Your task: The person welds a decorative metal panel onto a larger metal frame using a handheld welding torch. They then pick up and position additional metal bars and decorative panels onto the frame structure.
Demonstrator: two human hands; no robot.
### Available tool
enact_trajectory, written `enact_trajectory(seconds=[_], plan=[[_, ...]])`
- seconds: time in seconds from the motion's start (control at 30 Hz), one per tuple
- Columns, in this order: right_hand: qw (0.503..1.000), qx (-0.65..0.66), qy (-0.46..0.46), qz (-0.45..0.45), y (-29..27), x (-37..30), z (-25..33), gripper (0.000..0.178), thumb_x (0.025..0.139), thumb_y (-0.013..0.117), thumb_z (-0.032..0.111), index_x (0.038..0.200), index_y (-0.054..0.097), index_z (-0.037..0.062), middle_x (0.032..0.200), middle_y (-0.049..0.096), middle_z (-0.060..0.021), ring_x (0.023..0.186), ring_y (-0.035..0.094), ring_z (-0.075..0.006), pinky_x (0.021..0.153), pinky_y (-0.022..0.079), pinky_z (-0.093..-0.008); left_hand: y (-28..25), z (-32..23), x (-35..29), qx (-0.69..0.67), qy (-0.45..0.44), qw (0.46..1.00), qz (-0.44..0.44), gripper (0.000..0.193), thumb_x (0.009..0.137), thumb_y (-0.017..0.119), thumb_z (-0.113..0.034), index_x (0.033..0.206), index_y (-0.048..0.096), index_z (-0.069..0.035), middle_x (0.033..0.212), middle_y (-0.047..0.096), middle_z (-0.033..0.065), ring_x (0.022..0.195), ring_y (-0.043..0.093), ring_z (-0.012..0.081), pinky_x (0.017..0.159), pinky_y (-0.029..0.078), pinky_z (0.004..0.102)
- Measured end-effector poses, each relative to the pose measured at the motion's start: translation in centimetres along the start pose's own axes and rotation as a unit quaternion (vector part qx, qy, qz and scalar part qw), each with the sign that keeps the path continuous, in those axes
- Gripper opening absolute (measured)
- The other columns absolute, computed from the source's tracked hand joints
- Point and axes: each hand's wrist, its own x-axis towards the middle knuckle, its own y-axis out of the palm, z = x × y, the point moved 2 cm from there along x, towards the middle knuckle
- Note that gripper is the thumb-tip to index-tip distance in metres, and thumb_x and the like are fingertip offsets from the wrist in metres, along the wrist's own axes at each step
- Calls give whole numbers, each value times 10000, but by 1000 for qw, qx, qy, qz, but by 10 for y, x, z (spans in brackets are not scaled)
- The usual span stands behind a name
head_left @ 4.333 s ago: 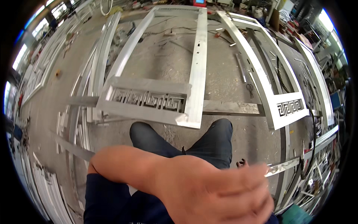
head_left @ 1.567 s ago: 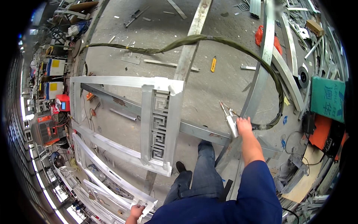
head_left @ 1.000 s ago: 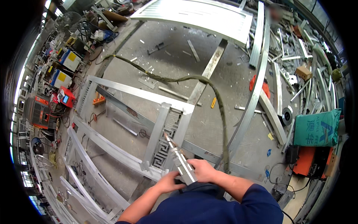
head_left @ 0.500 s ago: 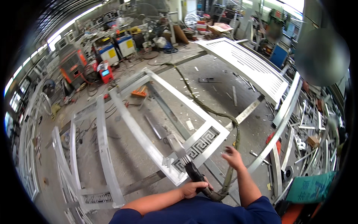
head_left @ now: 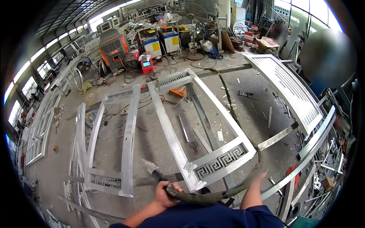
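Observation:
My left hand [head_left: 165, 193] is wrapped round the dark grip of a welding torch [head_left: 152, 167], whose pale front end points away and to the left. From its rear a thick olive-green sleeved cable [head_left: 205, 197] runs across my body to the right. My right hand [head_left: 259, 174] is beside that cable, its fingers smeared by motion; whether it touches the cable is unclear. Just beyond both hands lies a silver metal frame [head_left: 167, 129] with a fretwork panel [head_left: 220, 161] at its near end. The torch tip hangs between it and a second, similar frame [head_left: 130, 146] on the left.
Steel support bars [head_left: 279, 135] run under the frames. A slatted white panel [head_left: 289, 89] lies at the far right, with long metal profiles [head_left: 300, 155] and offcuts nearer. A red machine with a small screen [head_left: 146, 65] and an orange-grey unit [head_left: 114, 49] stand at the back.
The torch has swung left, off the near corner of the middle frame, with my left hand. My right hand has shifted right, and the whole view has turned left.

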Motion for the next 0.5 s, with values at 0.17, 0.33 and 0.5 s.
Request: enact_trajectory(seconds=[0.17, 0.33, 0.5], plan=[[952, 210, 220, 23, 106, 59, -50, 936, 824, 557, 787, 1203, 533, -68, 985, 618, -164, 780, 629, -230, 684, 573, -302, -32, -34, -72, -36, 220, 975, 12, 322, 769, 640, -431, 776, 533, -127, 727, 608, 6, 755, 639, 237, 966, 472, 450], [970, 80, 230, -13, 154, 73, -153, 730, 871, 589, 710, 927, 565, -18, 716, 560, -60, 555, 537, -170, 505, 503, -251, -47, -25, -160, -63, 411, 909, 10, 487, 869, 580, -587, 915, 552, -103, 721, 597, 2, 727, 638, 220, 845, 533, 461], [943, -178, 276, -59, 111, 16, -258, 352, 996, 549, 356, 726, 427, 165, 540, 404, 20, 427, 397, -150, 421, 381, -279, -103, -22, -229, -134, 578, 800, -87, 476, 894, 607, -575, 857, 555, -103, 692, 580, -2, 653, 592, 189, 702, 535, 374]])
